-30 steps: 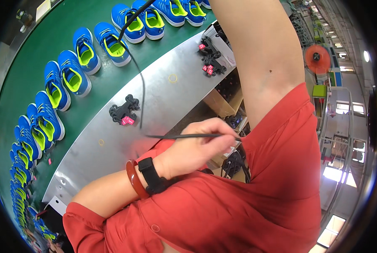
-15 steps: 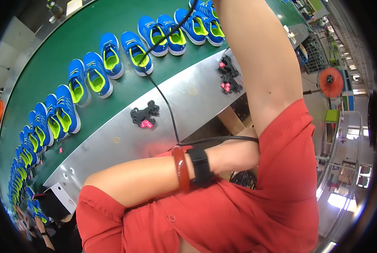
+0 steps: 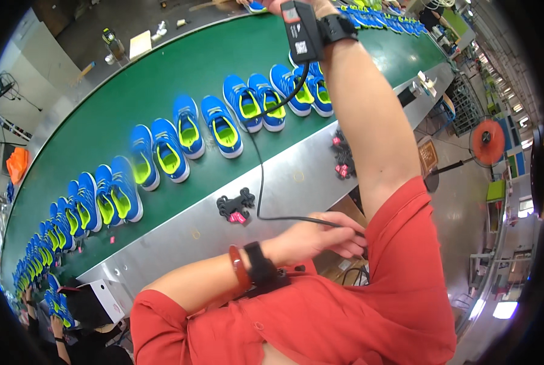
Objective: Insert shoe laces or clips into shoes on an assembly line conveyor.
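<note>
My left hand (image 3: 329, 234) is beside my right upper arm, below the metal ledge, its fingers loosely stretched out. A black cable (image 3: 284, 218) runs across it toward my right sleeve; I see no firm grip on it. My right arm reaches up to the far side, and my right hand (image 3: 274, 6) is cut off by the top edge, so most of its fingers are hidden. A black box-shaped device (image 3: 303, 33) on a wrist strap sits at that hand, with the cable leaving it. Part of a blue shoe (image 3: 257, 6) shows beside the right hand.
Several blue shoes with lime linings (image 3: 223, 128) stand in a curved row on the green belt (image 3: 162, 79). On the metal ledge (image 3: 180, 243) lie black clusters with pink tags (image 3: 235, 205). Another person's hand (image 3: 56, 326) holds shoes at lower left. An orange fan (image 3: 488, 141) stands right.
The view has shifted, so the shoes appear lower. My right wrist and its device have come into view. My left hand has come out from behind my right arm, its fingers now showing.
</note>
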The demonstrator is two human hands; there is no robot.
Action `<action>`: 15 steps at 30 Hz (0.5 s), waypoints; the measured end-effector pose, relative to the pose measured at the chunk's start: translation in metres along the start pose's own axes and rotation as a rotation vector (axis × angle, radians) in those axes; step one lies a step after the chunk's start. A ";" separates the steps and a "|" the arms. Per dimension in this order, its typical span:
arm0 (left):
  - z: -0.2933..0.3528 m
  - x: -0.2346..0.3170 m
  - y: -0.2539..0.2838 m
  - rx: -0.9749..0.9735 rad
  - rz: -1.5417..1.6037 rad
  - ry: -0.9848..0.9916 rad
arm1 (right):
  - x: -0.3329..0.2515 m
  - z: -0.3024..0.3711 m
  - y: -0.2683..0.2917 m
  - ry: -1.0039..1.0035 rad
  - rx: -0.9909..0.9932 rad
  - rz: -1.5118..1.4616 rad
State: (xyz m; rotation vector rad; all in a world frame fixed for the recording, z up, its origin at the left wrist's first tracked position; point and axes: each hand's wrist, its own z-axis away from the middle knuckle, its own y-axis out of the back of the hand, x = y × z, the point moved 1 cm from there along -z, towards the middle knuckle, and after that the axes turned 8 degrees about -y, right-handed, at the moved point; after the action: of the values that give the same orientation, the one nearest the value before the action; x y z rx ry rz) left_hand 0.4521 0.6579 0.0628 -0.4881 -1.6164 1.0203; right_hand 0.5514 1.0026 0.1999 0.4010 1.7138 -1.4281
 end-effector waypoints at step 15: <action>-0.024 0.003 -0.044 -0.248 -0.808 -0.078 | 0.023 0.009 -0.052 -0.024 -0.165 0.021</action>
State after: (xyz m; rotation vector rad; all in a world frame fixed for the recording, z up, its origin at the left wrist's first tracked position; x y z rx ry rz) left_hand 0.4820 0.6446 0.1010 0.0686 -1.7841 0.2350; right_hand 0.5049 0.9725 0.2156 0.3095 1.7878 -1.2607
